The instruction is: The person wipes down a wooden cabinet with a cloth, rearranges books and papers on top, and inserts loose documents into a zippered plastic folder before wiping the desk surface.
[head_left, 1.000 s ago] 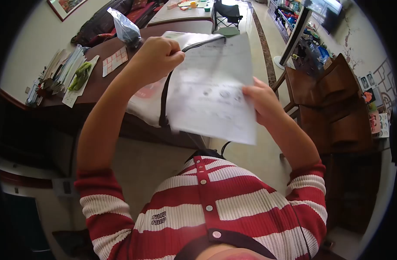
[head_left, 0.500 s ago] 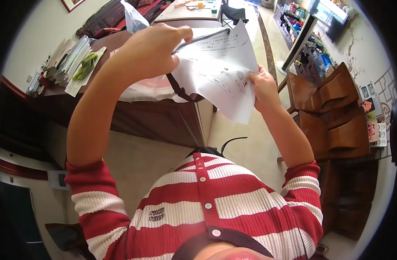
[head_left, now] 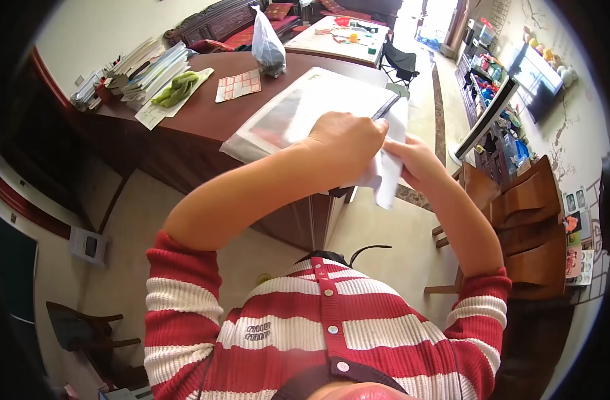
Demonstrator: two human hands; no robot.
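Observation:
A white translucent zip pouch (head_left: 265, 130) lies across the corner of the brown desk, its dark zipper strip (head_left: 388, 105) running up at the right. My left hand (head_left: 348, 143) is closed in a fist at the near end of that strip, gripping the pouch's edge. Just to its right, my right hand (head_left: 415, 160) pinches a white paper sheet (head_left: 385, 183), which hangs bent below the fingers. Both hands nearly touch. The fingertips of my left hand are partly hidden, and the print on the sheet does not show.
On the desk (head_left: 218, 67) stand a tied plastic bag (head_left: 269, 50), a card with red squares (head_left: 238, 85), a green cloth (head_left: 176, 90) and stacked papers (head_left: 155, 70). Wooden chairs (head_left: 518, 227) are at the right. Beyond are a low table (head_left: 311, 41) and a folding chair (head_left: 401, 61).
My left hand has moved right and down, close to my right hand. The printed sheet, spread out before, is now folded down between them. The view has shifted, showing more of the desk.

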